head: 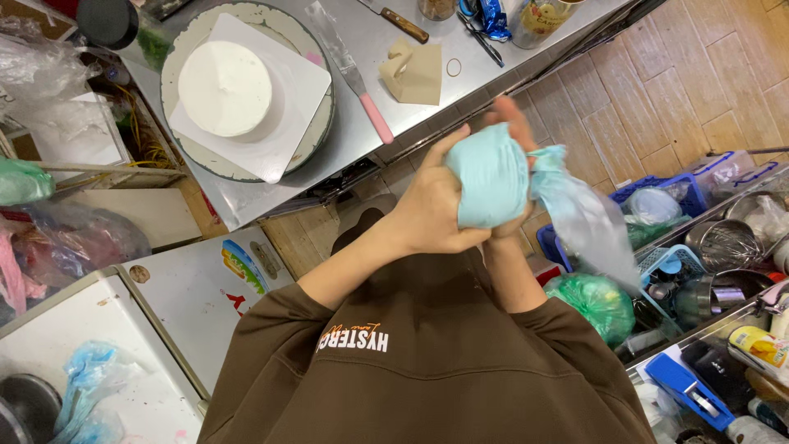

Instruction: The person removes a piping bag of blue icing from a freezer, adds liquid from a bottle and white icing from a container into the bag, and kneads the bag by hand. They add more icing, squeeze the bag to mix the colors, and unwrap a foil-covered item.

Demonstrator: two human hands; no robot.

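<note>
Both my hands hold a piping bag (491,182) filled with pale blue cream, in front of my chest. My left hand (431,210) wraps around the bulging filled part from the left. My right hand (514,131) sits behind the bag, fingers raised above it. The bag's loose clear end (585,220) hangs down to the right. A round white frosted cake (224,88) sits on a white square board (288,115) on a turntable (185,152) on the steel counter (370,37), apart from my hands.
A pink-handled palette knife (355,78), a beige scraper (413,74) and a wooden-handled knife (403,24) lie on the counter. Blue baskets (653,271), metal bowls (723,247) and a green bag (593,302) crowd the shelves at right. A white chest (177,304) stands at left.
</note>
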